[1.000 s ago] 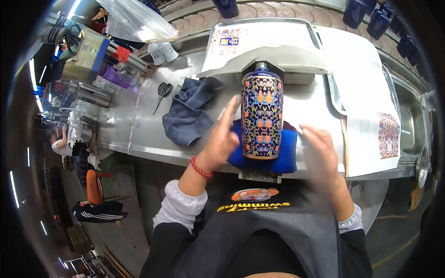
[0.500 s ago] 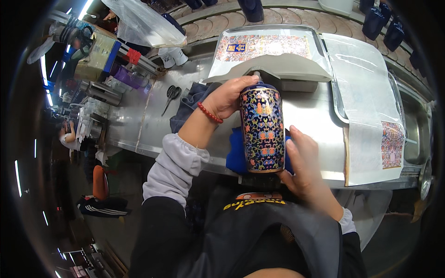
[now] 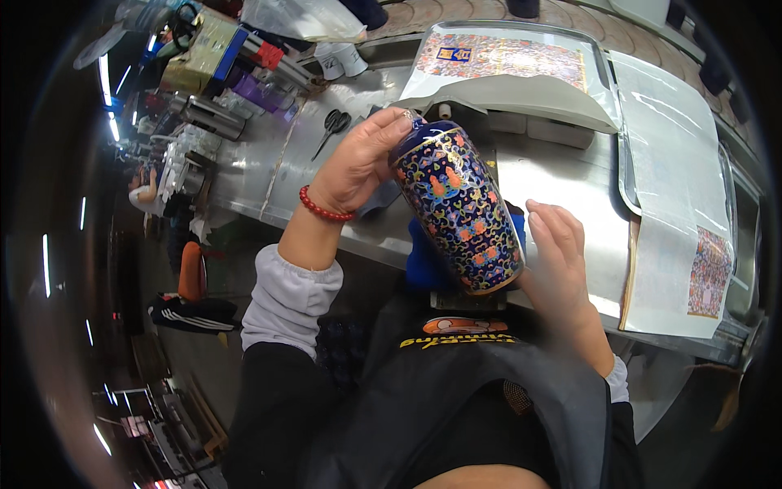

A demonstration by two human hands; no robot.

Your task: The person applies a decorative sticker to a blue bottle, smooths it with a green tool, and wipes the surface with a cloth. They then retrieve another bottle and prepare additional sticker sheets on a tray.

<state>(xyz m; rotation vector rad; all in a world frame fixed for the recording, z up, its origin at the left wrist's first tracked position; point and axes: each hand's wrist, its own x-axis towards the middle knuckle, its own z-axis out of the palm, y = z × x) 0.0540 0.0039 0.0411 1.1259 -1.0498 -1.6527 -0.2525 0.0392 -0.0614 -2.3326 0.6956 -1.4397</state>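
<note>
A dark blue bottle (image 3: 460, 216) with a dense floral pattern in orange, green and gold is tilted, its neck toward the upper left. My left hand (image 3: 354, 159), wearing a red bead bracelet, is closed around its narrow neck. Beside the bottle's lower right is my right hand (image 3: 562, 253), fingers stretched out and partly blurred. Its thumb side is at the bottle's base, and whether it bears weight I cannot tell. A bright blue cloth (image 3: 423, 262) shows behind the bottle at the table's near edge.
Black scissors (image 3: 332, 126) lie on the metal table (image 3: 293, 175) at left. A tray (image 3: 513, 33) with a patterned sheet stands behind a curved grey piece (image 3: 529, 96). White paper with patterned print (image 3: 676, 163) covers the right side. White cups (image 3: 340, 59) stand at the back left.
The bottle has gone from upright to tilted, its neck swinging left with my left hand. My right hand stays near its base with fingers extended. The whole view has shifted slightly.
</note>
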